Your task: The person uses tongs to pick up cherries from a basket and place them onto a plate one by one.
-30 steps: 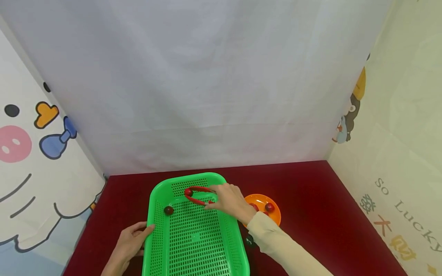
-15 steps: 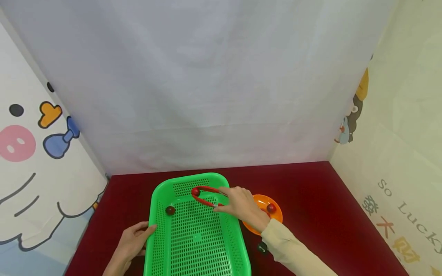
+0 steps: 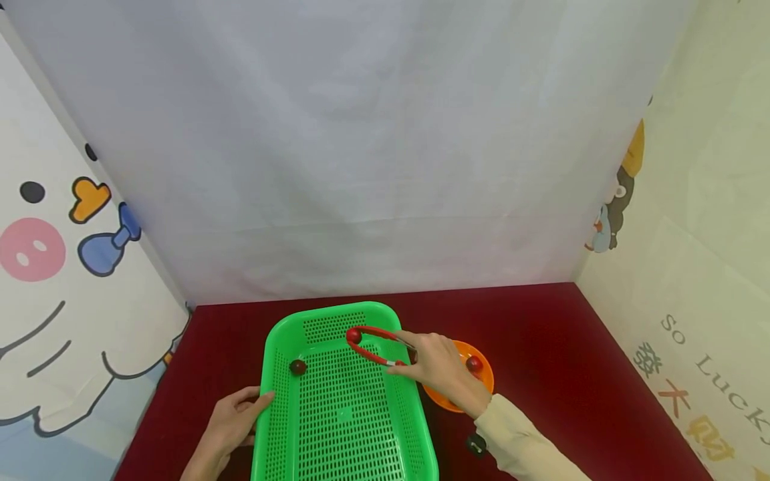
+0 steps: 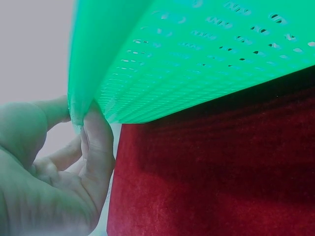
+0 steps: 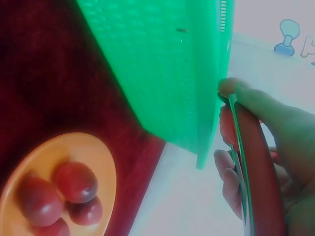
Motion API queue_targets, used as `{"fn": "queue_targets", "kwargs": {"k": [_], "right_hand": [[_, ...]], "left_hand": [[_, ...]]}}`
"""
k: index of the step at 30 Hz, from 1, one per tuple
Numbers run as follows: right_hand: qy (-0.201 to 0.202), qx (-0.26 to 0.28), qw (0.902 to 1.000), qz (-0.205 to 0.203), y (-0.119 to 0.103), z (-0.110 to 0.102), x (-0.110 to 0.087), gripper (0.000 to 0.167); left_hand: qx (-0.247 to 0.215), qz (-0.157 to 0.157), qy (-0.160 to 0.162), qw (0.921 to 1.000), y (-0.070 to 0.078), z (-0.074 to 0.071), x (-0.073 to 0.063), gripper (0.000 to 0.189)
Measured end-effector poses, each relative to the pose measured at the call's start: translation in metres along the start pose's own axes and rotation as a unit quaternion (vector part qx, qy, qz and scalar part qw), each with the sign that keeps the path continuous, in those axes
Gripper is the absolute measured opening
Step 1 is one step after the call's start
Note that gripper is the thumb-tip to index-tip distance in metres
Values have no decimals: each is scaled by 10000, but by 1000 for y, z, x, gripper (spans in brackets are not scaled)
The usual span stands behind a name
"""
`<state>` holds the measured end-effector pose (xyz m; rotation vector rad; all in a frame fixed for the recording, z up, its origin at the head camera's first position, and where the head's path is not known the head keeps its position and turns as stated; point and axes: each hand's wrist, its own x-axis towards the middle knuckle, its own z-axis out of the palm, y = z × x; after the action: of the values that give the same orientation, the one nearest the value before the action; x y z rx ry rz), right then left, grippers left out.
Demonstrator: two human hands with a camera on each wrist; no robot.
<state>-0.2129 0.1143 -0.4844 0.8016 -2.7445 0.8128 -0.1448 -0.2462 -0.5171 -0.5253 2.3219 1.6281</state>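
Observation:
My left hand (image 3: 233,422) pinches the left rim of a green perforated basket (image 3: 275,407). In the left wrist view, the thumb and fingers (image 4: 98,142) grip opposite sides of that rim. My right hand (image 3: 442,366) holds red tongs (image 3: 371,356) over the basket's right side, handles squeezed between thumb and fingers. At the tongs' tips, above the basket floor, is a small round red fruit (image 3: 353,335). A darker red fruit (image 3: 297,367) lies inside, near the left wall. Several similar red fruits (image 5: 76,182) sit on an orange plate (image 5: 110,162), partly hidden by my right hand in the head view.
The orange plate stands right of the basket on a dark red cloth-covered table (image 3: 559,374). A small black object (image 3: 476,444) shows beside the right sleeve. A pale curtain (image 3: 373,167) hangs behind, with printed panels (image 3: 692,267) at the sides.
My right hand has moved right and slightly nearer with the tongs and the fruit at their tips. My left hand keeps its grip on the rim, and the darker fruit stays near the left wall.

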Motion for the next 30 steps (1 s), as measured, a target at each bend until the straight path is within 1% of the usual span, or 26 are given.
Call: {"fn": "queue_targets", "kwargs": {"k": [3,10,17,23,26,30], "right_hand": [[70,100,9999,48,3,-1,-6,62],[325,62,9994,-96,11,-3,-15,53],[533,-171,9983,-145,21,-4,-25,56],[856,-234,9957,-285,26,-8,-35,58],[1001,-269,9943,-248,29,-10,-39,60],[1066,-241,9939,-122,32,-12,-44,60]], "left_hand": [[15,6,-1,10000,0,0,0,64],[25,-26,-11,10000,-1,-1,0,66],[-20,-84,-17,10000,-2,-1,0,66],[-35,-83,-24,10000,-2,-1,0,65],[-33,-65,-23,10000,-1,-1,-1,66],[-17,-51,-12,10000,0,-1,-1,65]]}}
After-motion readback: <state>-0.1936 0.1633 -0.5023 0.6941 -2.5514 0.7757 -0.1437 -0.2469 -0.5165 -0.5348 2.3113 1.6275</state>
